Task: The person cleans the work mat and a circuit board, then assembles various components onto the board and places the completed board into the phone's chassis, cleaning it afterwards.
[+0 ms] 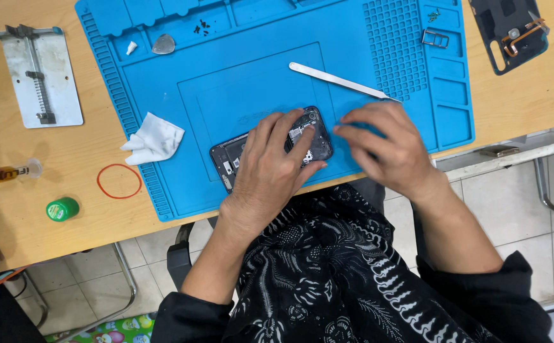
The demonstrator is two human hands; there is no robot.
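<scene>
The opened phone (270, 149) lies back-side up on the blue work mat (258, 82), near the mat's front edge and close to the front edge of the counter (67, 171). The left hand (270, 168) rests flat across the phone's middle with fingers spread, pressing it down rather than gripping it. The right hand (385, 146) hovers just beside the phone's upper end, fingers curled loosely; it is blurred, and whether it pinches a small part cannot be told

Hazards judged from this position:

- Exposed internals sit directly under the left palm. Excess pressure may crack a board or flex cable
- The phone lies close to the mat edge; a sideways push could slide it off the counter
- The small dark screws (200, 26) lie loose in an upper mat tray; a sleeve sweep may scatter them
- The metal spudger (340, 81) lies just beyond the right hand; an elbow or wrist could knock it onto the open phone and scratch or short contacts
- The removed back cover (509, 32) lies at the far right corner, well apart, at low risk
- The white cloth (155, 138) at the mat's left edge may shed lint if dragged across the open phone
</scene>
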